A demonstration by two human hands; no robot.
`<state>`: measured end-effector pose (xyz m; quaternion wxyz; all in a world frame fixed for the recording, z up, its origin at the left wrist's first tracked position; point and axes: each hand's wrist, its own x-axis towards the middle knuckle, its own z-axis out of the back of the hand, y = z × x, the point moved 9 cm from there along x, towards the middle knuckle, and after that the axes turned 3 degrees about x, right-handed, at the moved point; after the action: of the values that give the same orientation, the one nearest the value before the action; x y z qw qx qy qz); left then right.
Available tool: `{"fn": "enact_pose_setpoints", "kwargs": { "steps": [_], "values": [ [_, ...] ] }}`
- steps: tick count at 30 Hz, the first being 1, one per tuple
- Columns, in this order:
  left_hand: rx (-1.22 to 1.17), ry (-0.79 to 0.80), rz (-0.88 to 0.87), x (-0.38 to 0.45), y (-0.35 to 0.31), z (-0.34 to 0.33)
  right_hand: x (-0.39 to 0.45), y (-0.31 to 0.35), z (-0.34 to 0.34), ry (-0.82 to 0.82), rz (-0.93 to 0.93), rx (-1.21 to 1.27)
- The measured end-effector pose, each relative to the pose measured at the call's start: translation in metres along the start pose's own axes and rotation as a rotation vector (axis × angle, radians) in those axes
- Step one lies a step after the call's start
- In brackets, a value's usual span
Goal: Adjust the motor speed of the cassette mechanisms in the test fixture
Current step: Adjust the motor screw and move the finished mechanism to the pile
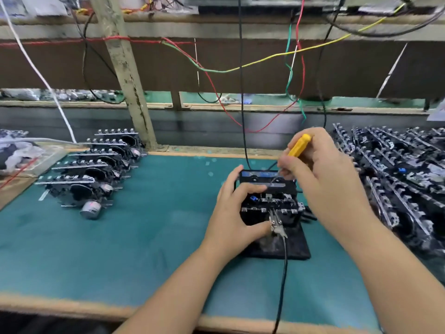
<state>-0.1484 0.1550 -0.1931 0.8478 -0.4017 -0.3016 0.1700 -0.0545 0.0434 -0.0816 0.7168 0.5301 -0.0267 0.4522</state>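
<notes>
Screwdriver (298, 146) tip hidden; cassette label (260, 175) blurred

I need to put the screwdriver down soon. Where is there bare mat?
Bare green mat lies between the row of mechanisms at left and the test fixture, and along the near edge. The right side is crowded with piled mechanisms.

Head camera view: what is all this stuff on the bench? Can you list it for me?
Test fixture: one, black, on the green mat, centre.
Cassette mechanism: one, black and metal, seated in the fixture.
Screwdriver: one, yellow handle, tip down at the mechanism.
Finished row of mechanisms: about five, black and silver, left of the mat.
Pile of mechanisms: many, black and silver, right edge.
Wires: several, red, green, yellow, black, white, hanging behind.
Cable: one, black, running from the fixture toward the front edge.
Left hand: steadies the mechanism.
Right hand: grip on the screwdriver.
</notes>
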Motion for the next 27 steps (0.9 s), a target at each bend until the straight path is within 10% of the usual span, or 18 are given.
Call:
{"fn": "enact_pose_setpoints", "kwargs": {
  "steps": [27],
  "values": [
    [-0.013,0.012,-0.007,0.001,0.002,-0.001,0.000,0.003,-0.006,0.055,0.002,-0.075]
  ]
}}
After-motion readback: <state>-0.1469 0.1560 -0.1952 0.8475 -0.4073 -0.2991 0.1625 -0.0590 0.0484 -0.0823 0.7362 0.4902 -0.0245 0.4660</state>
